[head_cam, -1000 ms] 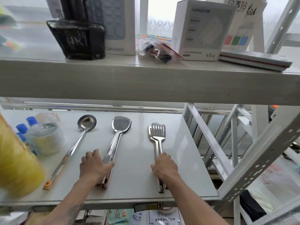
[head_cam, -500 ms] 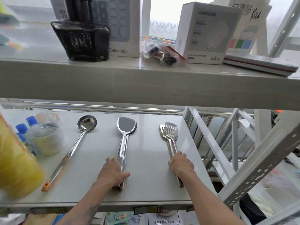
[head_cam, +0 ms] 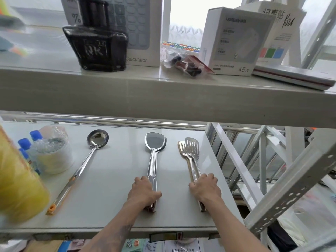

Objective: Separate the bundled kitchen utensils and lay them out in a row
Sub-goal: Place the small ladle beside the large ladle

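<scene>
Open room is lying on the shelf [head_cam: 116, 188] between ladle [head_cam: 80, 170] and spatula [head_cam: 154, 160], while left of the ladle wrapped bottles [head_cam: 49, 151] are blocking passage.

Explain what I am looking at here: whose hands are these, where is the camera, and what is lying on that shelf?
No machine here: a person wears a wide-angle camera on the head, looking down at their own two bare hands. On the lower shelf lie three steel utensils in a row: a ladle on the left, lying free, a solid spatula in the middle, and slotted tongs on the right. The left hand grips the spatula's handle; the right hand grips the tongs' handle. Both utensils lie flat on the shelf. At far left are wrapped bottles with blue caps. The upper shelf holds boxes and an ink bottle.
</scene>
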